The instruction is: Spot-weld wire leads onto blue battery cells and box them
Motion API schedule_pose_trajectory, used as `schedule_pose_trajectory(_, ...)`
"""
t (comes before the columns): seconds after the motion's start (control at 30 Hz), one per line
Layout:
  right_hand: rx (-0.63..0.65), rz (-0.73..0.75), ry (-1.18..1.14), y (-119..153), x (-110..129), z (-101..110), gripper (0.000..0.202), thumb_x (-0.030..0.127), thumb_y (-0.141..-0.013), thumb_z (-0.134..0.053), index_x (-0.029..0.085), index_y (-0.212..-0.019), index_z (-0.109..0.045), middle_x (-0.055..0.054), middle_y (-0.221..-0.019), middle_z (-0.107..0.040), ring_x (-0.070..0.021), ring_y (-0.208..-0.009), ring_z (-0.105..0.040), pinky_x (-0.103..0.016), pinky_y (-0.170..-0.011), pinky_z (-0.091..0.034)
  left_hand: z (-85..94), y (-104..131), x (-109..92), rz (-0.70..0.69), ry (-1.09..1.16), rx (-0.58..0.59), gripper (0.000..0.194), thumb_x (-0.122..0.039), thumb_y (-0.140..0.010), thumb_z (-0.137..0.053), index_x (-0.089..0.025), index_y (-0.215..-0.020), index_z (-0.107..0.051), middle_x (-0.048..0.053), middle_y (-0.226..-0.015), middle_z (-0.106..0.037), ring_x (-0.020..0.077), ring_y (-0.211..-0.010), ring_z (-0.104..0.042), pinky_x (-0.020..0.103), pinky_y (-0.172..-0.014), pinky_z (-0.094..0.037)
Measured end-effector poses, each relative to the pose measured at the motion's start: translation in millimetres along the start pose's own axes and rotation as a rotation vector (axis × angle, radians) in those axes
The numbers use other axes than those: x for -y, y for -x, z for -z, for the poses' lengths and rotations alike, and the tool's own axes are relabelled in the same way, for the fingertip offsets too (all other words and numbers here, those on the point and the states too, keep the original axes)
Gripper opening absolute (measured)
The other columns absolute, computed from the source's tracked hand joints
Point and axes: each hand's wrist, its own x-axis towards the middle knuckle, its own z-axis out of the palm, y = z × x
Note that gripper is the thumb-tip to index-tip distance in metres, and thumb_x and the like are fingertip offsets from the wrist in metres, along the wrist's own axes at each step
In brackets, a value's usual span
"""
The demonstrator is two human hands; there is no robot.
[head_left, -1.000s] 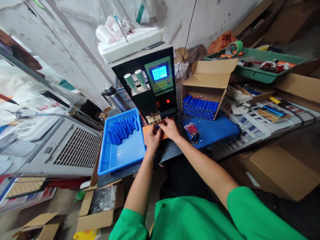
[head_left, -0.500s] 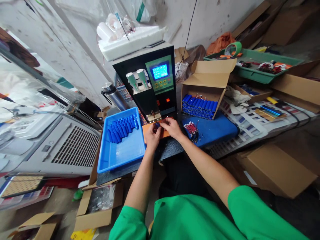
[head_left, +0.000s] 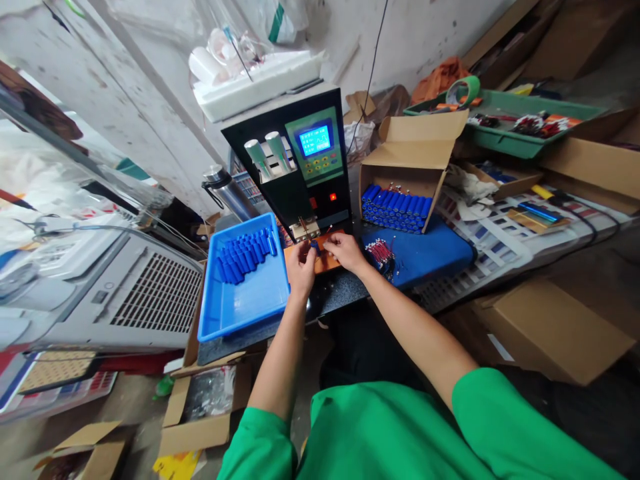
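Observation:
A small blue cylinder [head_left: 315, 247] is pinched in my left hand [head_left: 301, 268], above the orange block [head_left: 325, 261] at the foot of a black machine [head_left: 280, 193]. My right hand [head_left: 346, 252] is closed just right of the cylinder, thumb and forefinger together on something too small to make out. The machine's metal electrodes [head_left: 305, 230] are right behind the fingers. On the left, a blue tray [head_left: 240, 313] holds several blue cylinders [head_left: 245, 255]. A cardboard box [head_left: 415, 152] with more cylinders stands on the right, near a bundle of red wires [head_left: 380, 255].
A steel flask [head_left: 230, 190] stands behind the blue tray. White foam [head_left: 260, 83] lies on top of the machine. Farther right are a green tray [head_left: 520, 137] with green tape [head_left: 463, 92] and several cardboard boxes. Open boxes lie on the floor at lower left.
My right hand has drawn slightly away from my left fingers, and more of the blue cylinder shows between them. The whole view has shifted a little.

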Motion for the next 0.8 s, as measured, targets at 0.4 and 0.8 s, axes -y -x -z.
schedule_pose_trajectory(0.4, 0.000, -0.055, -0.125, 1.4, 3.8, 0.9, 0.033, 0.047, -0.075, -0.068, 0.020, -0.062, -0.053, 0.003, -0.054, -0.052, -0.0097, -0.048, -0.046, -0.023, -0.048, -0.035, 31.3, 31.8, -13.7, 0.113, -0.272, 0.085, 0.026, -0.043, -0.082, -0.064, -0.018, -0.082, -0.073, 0.003, -0.075, -0.072, 0.0149, -0.065, -0.062, 0.026, -0.062, -0.046)
schedule_pose_trajectory(0.8, 0.208, -0.061, -0.150, 3.4, 10.5, 11.6, 0.032, 0.049, -0.072, -0.072, 0.018, -0.070, -0.061, 0.004, -0.055, -0.053, -0.0102, -0.049, -0.044, -0.023, -0.048, -0.031, -1.5, 22.5, -16.8, 0.305, 0.160, 0.001, 0.038, -0.052, -0.074, -0.076, -0.015, -0.080, -0.070, -0.002, -0.059, -0.061, 0.0064, -0.044, -0.044, 0.021, -0.044, -0.033)
